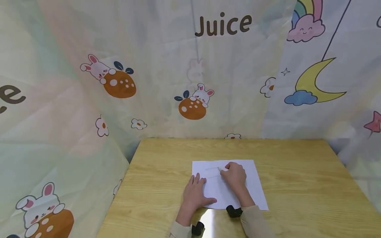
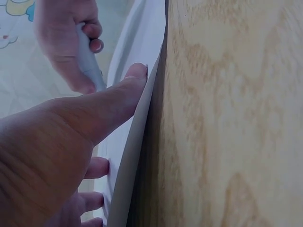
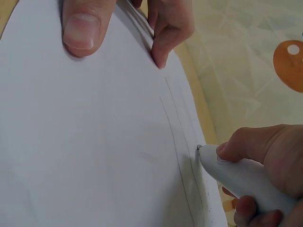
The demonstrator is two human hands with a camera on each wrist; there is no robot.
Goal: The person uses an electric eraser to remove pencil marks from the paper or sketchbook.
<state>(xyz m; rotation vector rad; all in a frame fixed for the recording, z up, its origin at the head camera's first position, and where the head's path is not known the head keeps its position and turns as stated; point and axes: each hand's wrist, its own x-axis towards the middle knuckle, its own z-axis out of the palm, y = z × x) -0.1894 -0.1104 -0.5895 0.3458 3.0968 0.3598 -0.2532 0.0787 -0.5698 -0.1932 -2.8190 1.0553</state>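
A white sheet of paper (image 1: pixel 253 188) lies on the wooden table. My right hand (image 1: pixel 235 177) grips a thick white pen-shaped tool (image 3: pixel 246 179), its small metal tip down at the paper near the far edge. Thin, roughly parallel lines (image 3: pixel 175 142) run across the sheet beside the tip; whether they are drawn or cut I cannot tell. With fingers spread, my left hand (image 1: pixel 194 193) presses on the sheet's left side, thumb (image 2: pixel 118 101) near the front edge. That edge of the paper curls up off the table in the left wrist view.
The wooden table (image 1: pixel 297 178) extends on both sides of the paper. Black wrist cameras (image 1: pixel 233 211) sit at both cuffs. A printed cloth (image 1: pixel 160 66) with rabbits, flowers and a moon hangs behind and at the sides.
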